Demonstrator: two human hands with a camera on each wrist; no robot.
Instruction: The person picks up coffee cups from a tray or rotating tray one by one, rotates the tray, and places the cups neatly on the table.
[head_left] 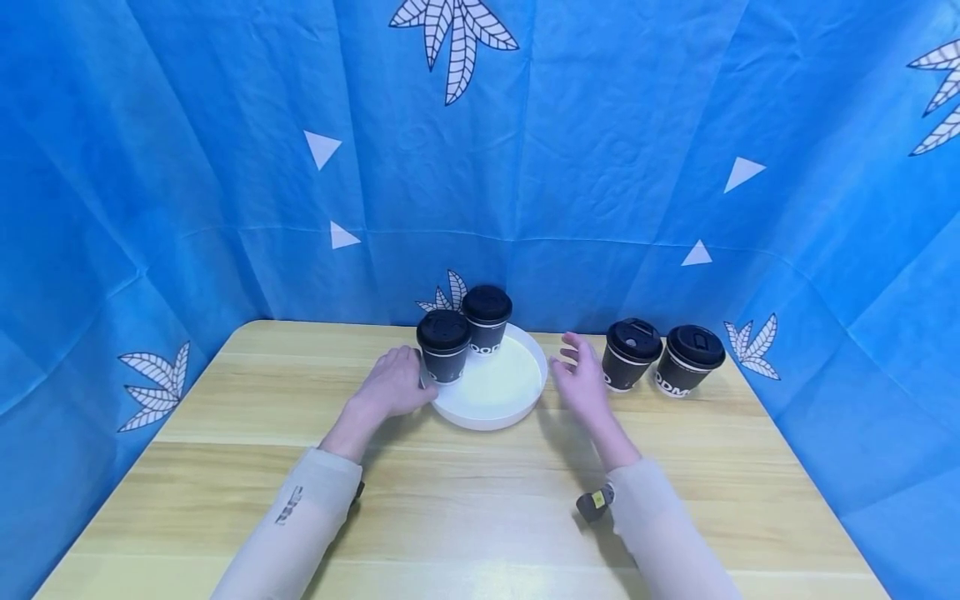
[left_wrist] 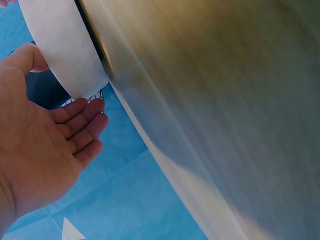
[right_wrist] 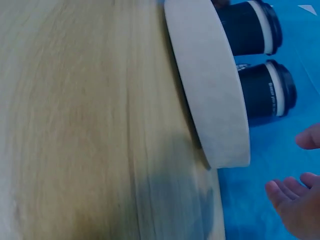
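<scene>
Clearly, the tray [head_left: 506,392] sits on the table [head_left: 480,508] with a front cup [head_left: 444,354] and a rear cup [head_left: 487,321] in it; from the right wrist, I find its wall hiding their bases. The left hand [head_left: 387,382] has its thumb at the rim and fingers loosely bent; I can't tell whether they press. The right hand [head_left: 582,383], cut off in its wrist view, is apart from the tray, fingers relaxed. Only my head view shows two more cups [head_left: 628,367].

- Tray [head_left: 510,387]: round, white, low-walled, lying flat.
- Front cup [head_left: 444,350]: dark, black lid on, upright inside tray's left side.
- Rear cup [head_left: 487,323]: alike, upright, toward tray's back.
- Third cup [head_left: 624,367], fourth cup [head_left: 678,371]: lidded, upright, right of tray.
</scene>
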